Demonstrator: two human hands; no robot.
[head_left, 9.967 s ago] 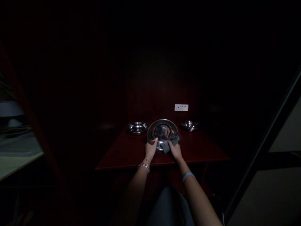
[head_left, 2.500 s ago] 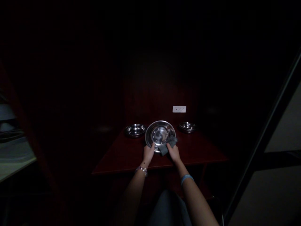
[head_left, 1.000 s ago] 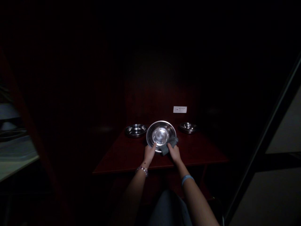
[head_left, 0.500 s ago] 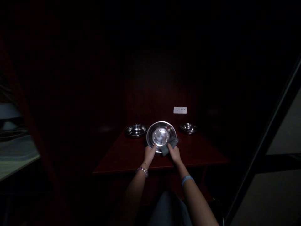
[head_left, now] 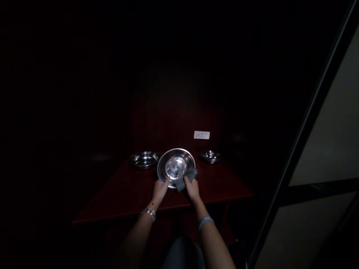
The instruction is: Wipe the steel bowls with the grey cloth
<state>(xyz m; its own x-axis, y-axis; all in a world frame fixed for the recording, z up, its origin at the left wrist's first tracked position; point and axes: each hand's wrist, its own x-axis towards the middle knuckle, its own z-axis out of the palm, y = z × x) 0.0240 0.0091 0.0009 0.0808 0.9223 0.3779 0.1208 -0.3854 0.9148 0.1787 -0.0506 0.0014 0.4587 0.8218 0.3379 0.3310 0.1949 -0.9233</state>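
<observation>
Lower centre: my left hand [head_left: 160,191] pinches a round silver metal basin [head_left: 175,166], my right hand [head_left: 192,188] grey fabric cloth [head_left: 191,174] against it; seemingly unfinished.

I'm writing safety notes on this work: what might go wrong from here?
The tilted metal bowl could slip where the right hand grips it with the grey cloth in between. It might also knock the shallow basin, which looks close to its left edge.
</observation>
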